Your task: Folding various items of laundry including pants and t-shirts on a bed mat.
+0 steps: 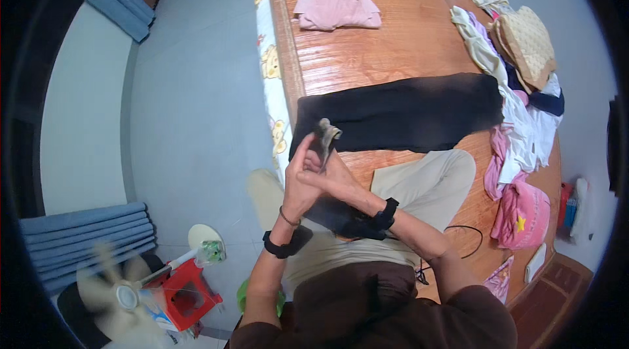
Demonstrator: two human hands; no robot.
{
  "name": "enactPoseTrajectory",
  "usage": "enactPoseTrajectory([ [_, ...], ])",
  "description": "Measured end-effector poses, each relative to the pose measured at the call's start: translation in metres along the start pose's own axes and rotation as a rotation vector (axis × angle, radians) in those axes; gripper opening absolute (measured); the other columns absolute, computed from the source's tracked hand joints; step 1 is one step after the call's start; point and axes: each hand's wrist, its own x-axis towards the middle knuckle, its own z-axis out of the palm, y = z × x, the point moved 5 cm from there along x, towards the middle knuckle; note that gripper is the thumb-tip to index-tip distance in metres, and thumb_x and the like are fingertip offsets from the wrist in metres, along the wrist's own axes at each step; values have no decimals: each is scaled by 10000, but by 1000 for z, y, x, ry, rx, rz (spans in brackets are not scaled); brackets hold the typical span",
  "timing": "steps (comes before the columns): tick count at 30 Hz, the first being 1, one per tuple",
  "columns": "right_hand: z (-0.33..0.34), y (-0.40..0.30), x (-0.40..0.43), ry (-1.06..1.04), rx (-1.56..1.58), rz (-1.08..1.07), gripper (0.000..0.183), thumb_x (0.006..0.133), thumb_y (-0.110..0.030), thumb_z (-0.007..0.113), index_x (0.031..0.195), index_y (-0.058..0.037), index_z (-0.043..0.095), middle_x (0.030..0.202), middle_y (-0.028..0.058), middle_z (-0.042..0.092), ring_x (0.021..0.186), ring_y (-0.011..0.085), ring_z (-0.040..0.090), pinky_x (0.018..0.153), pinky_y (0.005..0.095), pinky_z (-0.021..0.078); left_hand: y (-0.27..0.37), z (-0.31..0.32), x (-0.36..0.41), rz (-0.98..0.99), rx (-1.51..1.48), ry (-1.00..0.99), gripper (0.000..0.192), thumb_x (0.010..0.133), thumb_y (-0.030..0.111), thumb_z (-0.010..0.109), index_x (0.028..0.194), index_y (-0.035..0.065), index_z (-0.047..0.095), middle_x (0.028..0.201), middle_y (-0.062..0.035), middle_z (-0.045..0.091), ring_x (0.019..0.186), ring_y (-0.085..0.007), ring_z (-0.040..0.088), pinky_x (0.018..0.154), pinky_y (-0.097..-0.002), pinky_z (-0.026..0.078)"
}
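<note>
A black garment (400, 110), which looks like trousers, lies lengthwise across the wood-patterned mat in front of me. My left hand (302, 179) and my right hand (339, 179) meet over its left end. Between their fingers is a small bunched greyish-beige cloth piece (328, 135), slightly blurred. Whether it is part of the black garment, I cannot tell. More black fabric (344, 221) hangs under my wrists onto my lap. The right palm and several fingertips are partly hidden by the left hand and the cloth.
A folded pink top (338, 11) lies at the mat's far left. Heaped clothes (521, 113) line the right side, with a pink garment (523, 216) nearer me. A cable (467, 228) curls beside my right knee. On the floor at left, a fan (127, 296) spins beside a red stool (189, 295).
</note>
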Motion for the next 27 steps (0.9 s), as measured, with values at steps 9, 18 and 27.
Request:
enactPoseTrajectory([
  [9, -44, 32, -24, 79, 569, 350, 239, 885, -281, 529, 883, -49, 583, 823, -4, 564, 721, 51, 497, 623, 215, 393, -15, 26, 8, -82, -332, 34, 410, 788, 70, 615, 1154, 9, 440, 861, -33, 484, 706, -64, 533, 615, -187, 441],
  [18, -51, 59, -21, 201, 584, 349, 316, 920, -367, 445, 861, -70, 538, 833, -31, 506, 760, 61, 429, 686, 234, 366, -15, 31, 15, 24, 255, 113, 609, 633, 137, 776, 1134, -14, 463, 875, -37, 463, 666, -84, 462, 607, -202, 432],
  [27, -48, 38, -13, 150, 492, 133, 277, 944, -244, 403, 973, -16, 559, 884, 0, 569, 821, 64, 499, 754, 228, 408, -29, 27, 21, 50, 98, -25, 497, 757, 86, 649, 1190, -56, 450, 954, -47, 517, 814, -126, 498, 734, -245, 440],
])
